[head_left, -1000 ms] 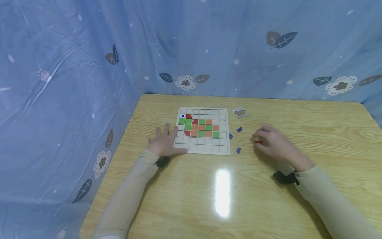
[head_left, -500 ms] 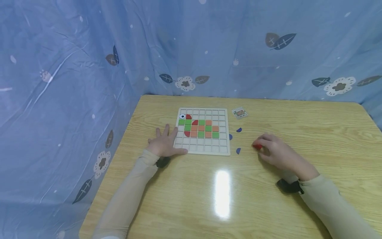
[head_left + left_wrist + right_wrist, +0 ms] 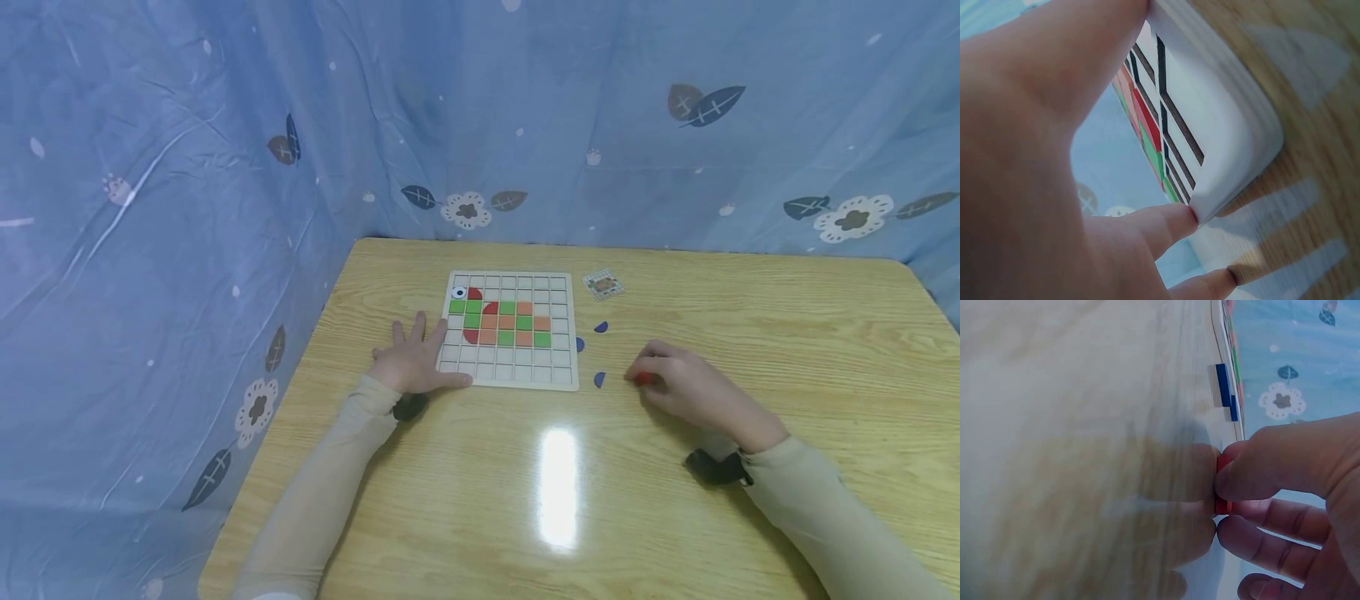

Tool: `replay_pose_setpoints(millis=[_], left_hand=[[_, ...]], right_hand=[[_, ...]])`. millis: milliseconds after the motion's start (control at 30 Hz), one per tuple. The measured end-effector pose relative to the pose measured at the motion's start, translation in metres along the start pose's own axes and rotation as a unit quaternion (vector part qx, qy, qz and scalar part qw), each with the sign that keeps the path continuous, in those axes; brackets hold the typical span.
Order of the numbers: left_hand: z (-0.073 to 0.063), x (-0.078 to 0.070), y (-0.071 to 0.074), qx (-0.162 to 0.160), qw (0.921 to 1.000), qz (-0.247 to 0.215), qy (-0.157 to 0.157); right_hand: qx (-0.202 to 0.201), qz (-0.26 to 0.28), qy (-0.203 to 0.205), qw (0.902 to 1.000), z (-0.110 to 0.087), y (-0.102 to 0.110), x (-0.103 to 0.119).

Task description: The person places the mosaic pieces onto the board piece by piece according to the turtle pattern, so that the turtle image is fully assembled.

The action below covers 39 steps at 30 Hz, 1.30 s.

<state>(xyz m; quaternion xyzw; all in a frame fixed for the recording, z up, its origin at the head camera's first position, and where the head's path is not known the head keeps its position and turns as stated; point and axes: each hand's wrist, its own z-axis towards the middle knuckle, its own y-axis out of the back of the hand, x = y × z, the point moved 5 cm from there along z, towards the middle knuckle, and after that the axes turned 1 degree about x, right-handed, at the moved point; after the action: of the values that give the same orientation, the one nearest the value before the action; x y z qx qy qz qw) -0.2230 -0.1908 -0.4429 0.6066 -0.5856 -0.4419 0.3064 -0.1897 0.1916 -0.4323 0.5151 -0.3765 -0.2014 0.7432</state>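
My left hand (image 3: 408, 367) lies with its fingers spread at the near-left corner of a white grid board (image 3: 506, 372), thumb and index finger touching its edge. On the board, green squares (image 3: 472, 320), orange squares (image 3: 507, 322), red rounded pieces (image 3: 471, 336) and a round eye piece (image 3: 459, 292) form a pattern. To the right of the board, my right hand (image 3: 678, 383) pinches a small red piece (image 3: 643, 378) between thumb and fingers, low at the tabletop. In the right wrist view, the thumb covers part of this red piece (image 3: 1222, 505), so its full outline is hidden.
Two blue half-round pieces (image 3: 601, 327) lie between the board and my right hand; another blue piece (image 3: 580, 343) sits against the board's right edge. A small printed card (image 3: 603, 284) is behind them. Blue patterned cloth (image 3: 600, 125) hangs beyond the wooden table (image 3: 465, 483).
My right hand has shifted the red piece slightly nearer to me, and the piece, tilted half a second ago, now shows less between the fingers. The left hand and board stay put.
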Motion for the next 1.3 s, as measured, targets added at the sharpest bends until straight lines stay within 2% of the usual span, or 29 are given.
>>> replay_pose_setpoints(millis=[167, 300, 633, 867, 1300], left_hand=[[0.000, 0.000, 0.000, -0.001, 1.0000, 0.001, -0.001], [0.000, 0.000, 0.000, -0.003, 1.0000, 0.002, 0.000], [-0.001, -0.001, -0.001, -0.007, 1.0000, 0.000, 0.000], [0.000, -0.001, -0.001, -0.008, 1.0000, 0.001, 0.003], [-0.001, -0.001, -0.001, -0.012, 0.9999, 0.004, 0.004]], right_hand=[[0.022, 0.011, -0.004, 0.9997, 0.012, -0.002, -0.001], [0.032, 0.027, -0.013, 0.9990, 0.028, -0.002, -0.003], [0.042, 0.052, -0.034, 0.9972, 0.076, -0.010, -0.001], [0.034, 0.070, -0.039, 0.9962, 0.112, -0.017, -0.002], [0.049, 0.088, -0.085, 0.9913, 0.156, -0.032, -0.006]])
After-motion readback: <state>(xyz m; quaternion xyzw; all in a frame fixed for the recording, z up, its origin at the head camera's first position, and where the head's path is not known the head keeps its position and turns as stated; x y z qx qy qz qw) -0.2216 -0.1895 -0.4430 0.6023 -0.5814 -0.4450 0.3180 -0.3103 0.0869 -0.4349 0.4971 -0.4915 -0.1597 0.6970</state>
